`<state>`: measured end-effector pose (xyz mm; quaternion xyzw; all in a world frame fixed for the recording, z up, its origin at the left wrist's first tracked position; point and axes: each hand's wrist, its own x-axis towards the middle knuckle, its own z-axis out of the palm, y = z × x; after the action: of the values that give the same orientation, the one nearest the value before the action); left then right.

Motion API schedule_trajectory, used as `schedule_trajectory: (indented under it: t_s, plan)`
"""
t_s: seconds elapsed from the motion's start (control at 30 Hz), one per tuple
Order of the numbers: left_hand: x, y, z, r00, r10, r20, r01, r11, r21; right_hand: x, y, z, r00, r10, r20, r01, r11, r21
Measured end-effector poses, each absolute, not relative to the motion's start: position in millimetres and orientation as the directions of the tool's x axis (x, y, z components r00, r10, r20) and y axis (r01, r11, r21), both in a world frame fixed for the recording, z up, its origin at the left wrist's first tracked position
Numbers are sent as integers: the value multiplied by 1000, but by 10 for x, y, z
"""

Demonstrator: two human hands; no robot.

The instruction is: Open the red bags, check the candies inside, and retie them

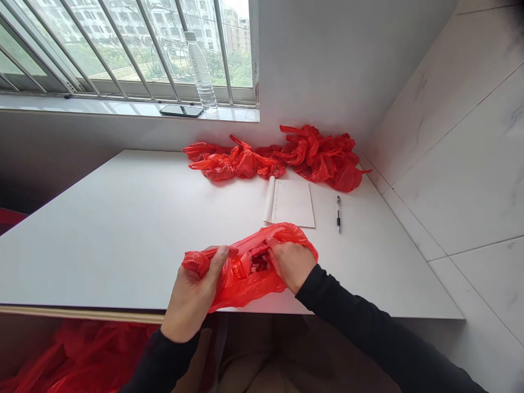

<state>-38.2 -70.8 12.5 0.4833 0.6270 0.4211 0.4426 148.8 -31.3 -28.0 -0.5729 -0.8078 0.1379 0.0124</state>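
A red plastic bag lies at the table's front edge with its mouth spread open. My left hand is closed on the gathered left end of the bag, thumb on top. Reaching inside the mouth, my right hand has its fingers curled by several small red wrapped packets with a dark pattern. The bag hides part of the right fingers, so whether they grip the packets or the bag's film is hard to make out.
Several knotted red bags line the back of the white table. An open notepad and a pen lie beyond my hands. On the sill are a water bottle and a phone. More red bags fill a space at lower left.
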Motion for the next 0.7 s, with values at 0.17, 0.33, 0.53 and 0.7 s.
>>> schedule_trajectory:
  t_s: [0.17, 0.33, 0.53, 0.7]
  plan:
    - [-430, -766, 171, -162, 986, -29, 407, 93, 909, 1458, -334, -282, -262, 952, -157, 951, 227, -211]
    - [-478, -832, 136, -180, 967, -181, 208, 217, 954, 1434, -464, -255, -390, 904, -173, 907, 346, -239]
    - [-380, -827, 169, -155, 963, -220, -75, 211, 975, 1282, -539, -351, -747, 646, -158, 655, 675, -339]
    - [-345, -827, 196, -203, 957, -207, -125, 185, 975, 1304, -609, -394, -692, 702, -167, 714, 631, -303]
